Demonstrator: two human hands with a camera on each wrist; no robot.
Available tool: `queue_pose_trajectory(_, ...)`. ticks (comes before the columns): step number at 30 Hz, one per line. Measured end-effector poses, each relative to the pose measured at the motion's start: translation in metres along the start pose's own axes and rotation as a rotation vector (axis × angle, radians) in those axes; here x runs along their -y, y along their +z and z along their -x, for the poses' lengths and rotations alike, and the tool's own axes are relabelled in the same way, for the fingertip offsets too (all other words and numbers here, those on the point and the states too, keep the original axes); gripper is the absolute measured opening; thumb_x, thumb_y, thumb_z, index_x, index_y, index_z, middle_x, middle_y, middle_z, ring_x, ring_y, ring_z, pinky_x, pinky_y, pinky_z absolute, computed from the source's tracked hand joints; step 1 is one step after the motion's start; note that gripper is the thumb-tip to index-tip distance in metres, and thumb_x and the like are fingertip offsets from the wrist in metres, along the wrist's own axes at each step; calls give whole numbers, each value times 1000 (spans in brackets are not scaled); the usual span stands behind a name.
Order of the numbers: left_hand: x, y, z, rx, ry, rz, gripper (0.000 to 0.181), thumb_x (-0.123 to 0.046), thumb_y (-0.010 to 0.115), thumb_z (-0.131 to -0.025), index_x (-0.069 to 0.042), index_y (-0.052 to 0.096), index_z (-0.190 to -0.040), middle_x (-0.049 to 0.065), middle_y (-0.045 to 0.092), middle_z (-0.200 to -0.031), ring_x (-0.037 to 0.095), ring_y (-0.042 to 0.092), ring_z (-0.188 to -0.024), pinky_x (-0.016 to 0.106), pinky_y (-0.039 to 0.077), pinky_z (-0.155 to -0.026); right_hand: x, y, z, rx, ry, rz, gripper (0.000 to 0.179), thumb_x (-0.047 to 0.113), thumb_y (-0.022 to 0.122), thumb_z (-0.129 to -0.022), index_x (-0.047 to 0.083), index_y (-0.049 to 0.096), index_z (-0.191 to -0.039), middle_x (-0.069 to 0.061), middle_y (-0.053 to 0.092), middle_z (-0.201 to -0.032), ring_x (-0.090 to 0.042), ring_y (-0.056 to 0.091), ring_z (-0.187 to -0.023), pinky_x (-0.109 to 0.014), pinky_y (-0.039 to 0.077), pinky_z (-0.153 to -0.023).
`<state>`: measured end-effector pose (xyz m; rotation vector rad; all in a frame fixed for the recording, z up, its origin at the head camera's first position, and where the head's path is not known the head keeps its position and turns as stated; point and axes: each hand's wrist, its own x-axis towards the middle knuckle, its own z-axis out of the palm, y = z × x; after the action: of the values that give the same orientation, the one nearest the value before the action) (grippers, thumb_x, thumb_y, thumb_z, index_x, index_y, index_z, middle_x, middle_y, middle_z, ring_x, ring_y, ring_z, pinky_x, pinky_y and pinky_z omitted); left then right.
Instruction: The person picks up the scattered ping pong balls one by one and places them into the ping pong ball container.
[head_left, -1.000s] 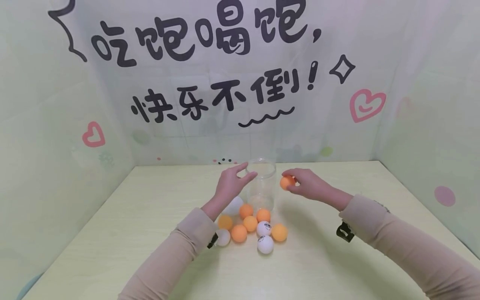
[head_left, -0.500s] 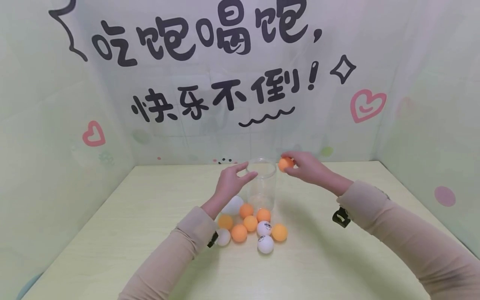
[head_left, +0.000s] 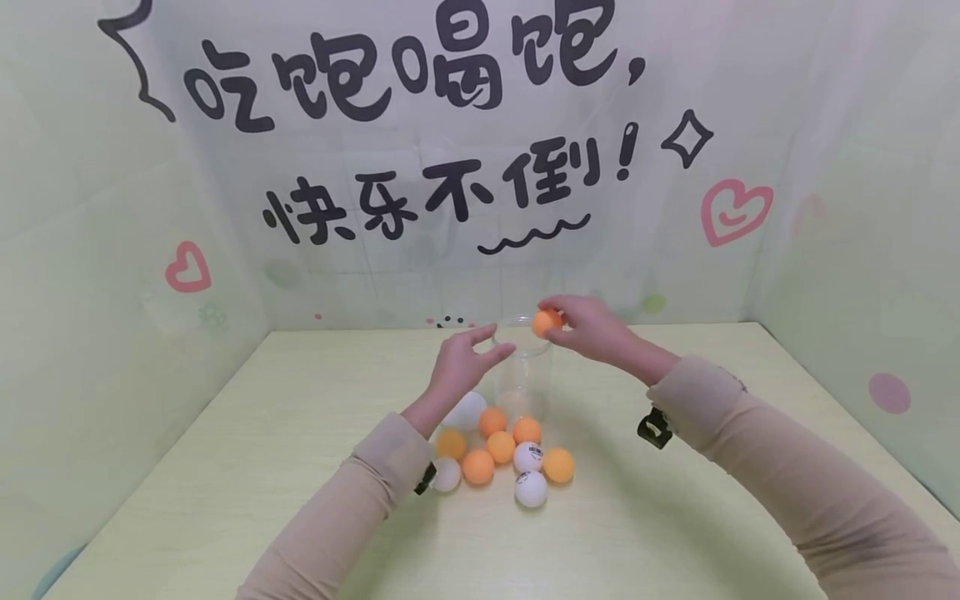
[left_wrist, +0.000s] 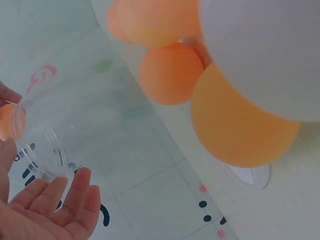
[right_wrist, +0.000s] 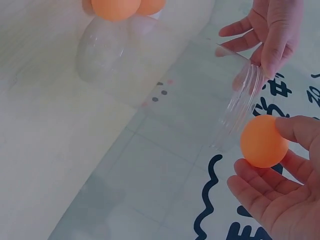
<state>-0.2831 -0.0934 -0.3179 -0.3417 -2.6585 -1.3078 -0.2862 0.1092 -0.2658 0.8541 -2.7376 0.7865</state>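
A tall clear jar (head_left: 522,379) stands upright on the table. My left hand (head_left: 459,364) holds its rim, thumb and fingers set around the near left side. Between thumb and fingertips my right hand (head_left: 596,331) pinches an orange ping-pong ball (head_left: 546,324), which overlaps the right side of the rim in the head view. In the right wrist view that ball (right_wrist: 264,141) appears beside the jar's mouth (right_wrist: 240,102). Several more orange balls (head_left: 478,467) and white balls (head_left: 531,489) lie clustered in front of the jar's base.
A white rounded thing (head_left: 467,410) lies left of the jar, partly hidden by the left wrist. The pale wooden table (head_left: 315,400) meets a printed cloth wall (head_left: 420,283) at the back, with cloth at both sides too.
My right hand has lifted the orange ball from beside the jar and moved it left to the rim. The left hand, the jar and the other balls stay where they were.
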Motion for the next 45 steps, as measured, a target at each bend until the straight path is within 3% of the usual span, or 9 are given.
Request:
queue_pose_trajectory(16,-2,-2,1,6,-1,11,59,-39,65,-82,-6,51,-130,9,52,-131,24,34,-132,41,31,-106,0,15,-7,18,-22,8,37,8,62,-84,-4,55,-118,-18,60,-114,-30,55,-98,-43,47,-87)
queue_pose_trajectory(23,3,-4,-3,71,-28,22,65,-41,64,-83,-12,42,-137,7,47,-137,28,55,-112,39,48,-89,-2,19,-6,7,-54,6,36,8,62,-84,-5,55,-118,-20,58,-117,-34,54,-101,-43,46,-87)
queue_pose_trajectory(27,4,-5,-4,110,-25,13,65,-42,61,-84,-15,39,-139,6,40,-142,32,51,-115,41,47,-89,-4,22,-4,-1,-58,-11,35,8,61,-85,-5,55,-118,-21,58,-117,-35,54,-104,-43,47,-88)
queue_pose_trajectory(36,5,-6,-5,141,11,37,61,-41,60,-86,-16,41,-138,5,39,-143,36,45,-121,44,44,-94,-5,24,0,-13,-29,-35,35,10,59,-87,-3,55,-119,-19,56,-120,-34,53,-107,-44,47,-89)
queue_pose_trajectory(45,9,-3,-5,100,104,82,46,-34,61,-86,-15,54,-128,3,39,-143,34,45,-121,43,42,-96,-7,27,3,-42,-30,-51,36,11,59,-87,-3,54,-120,-19,55,-121,-35,53,-109,-44,47,-88)
